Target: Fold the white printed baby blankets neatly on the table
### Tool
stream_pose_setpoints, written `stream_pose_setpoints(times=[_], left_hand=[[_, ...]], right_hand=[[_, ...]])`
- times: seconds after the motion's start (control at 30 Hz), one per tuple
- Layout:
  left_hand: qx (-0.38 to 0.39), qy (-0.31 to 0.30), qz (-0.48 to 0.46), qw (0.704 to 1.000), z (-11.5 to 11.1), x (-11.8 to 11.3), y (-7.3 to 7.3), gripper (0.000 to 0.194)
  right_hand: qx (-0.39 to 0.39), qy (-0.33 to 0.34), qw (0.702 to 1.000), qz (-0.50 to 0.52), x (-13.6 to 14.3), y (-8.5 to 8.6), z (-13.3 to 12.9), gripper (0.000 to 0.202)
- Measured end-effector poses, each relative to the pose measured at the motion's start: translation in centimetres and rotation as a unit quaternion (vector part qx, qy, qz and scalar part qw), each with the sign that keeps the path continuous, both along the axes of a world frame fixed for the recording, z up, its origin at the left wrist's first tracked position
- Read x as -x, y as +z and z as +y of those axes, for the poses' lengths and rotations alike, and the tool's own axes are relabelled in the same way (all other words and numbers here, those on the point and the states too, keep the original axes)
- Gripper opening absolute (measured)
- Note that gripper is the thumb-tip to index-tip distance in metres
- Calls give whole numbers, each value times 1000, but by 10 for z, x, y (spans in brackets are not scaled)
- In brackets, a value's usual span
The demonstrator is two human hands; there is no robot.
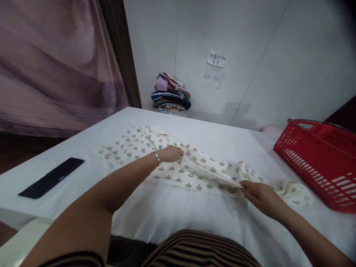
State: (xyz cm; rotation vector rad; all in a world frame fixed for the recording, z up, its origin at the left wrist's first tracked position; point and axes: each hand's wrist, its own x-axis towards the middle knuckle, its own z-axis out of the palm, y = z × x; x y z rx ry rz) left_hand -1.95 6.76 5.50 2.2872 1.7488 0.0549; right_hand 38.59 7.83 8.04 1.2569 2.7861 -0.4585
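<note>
A cream garment (pixel 191 181) with small grey, red, blue and green mushroom-like prints lies spread across the white-covered table (pixel 178 215). My left hand (pixel 171 153) is closed on a fold near the garment's middle. Toward its right end, my right hand (pixel 261 194) pinches the same edge. Between my two hands the cloth is drawn into a taut, slightly raised line. One part of the garment fans out to the left, and a narrow cream end (pixel 296 193) lies loose beyond my right hand. A bracelet circles my left wrist.
A red plastic basket (pixel 314 163) stands at the table's right side. On the left lies a flat black object (pixel 51 178). Folded clothes (pixel 171 96) are stacked at the back edge, against a wall with paper notes (pixel 211 78). A pinkish curtain (pixel 55 66) hangs at left.
</note>
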Motion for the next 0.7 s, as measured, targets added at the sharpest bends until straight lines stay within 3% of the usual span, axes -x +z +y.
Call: stream_pose_setpoints(times=[0.2, 0.4, 0.53, 0.7], left_hand=[[-118, -61, -35, 991, -9, 7, 22, 21], [-70, 9, -103, 992, -26, 13, 37, 29], [-57, -6, -162, 985, -33, 6, 44, 32], [-53, 42, -225, 972, -29, 3, 49, 34]], right_hand=[[10, -13, 1000, 21, -5, -1, 8, 36], [15, -3, 997, 73, -2, 11, 16, 30], [17, -29, 994, 101, 0, 20, 20, 29], [47, -25, 989, 135, 2, 23, 25, 36]])
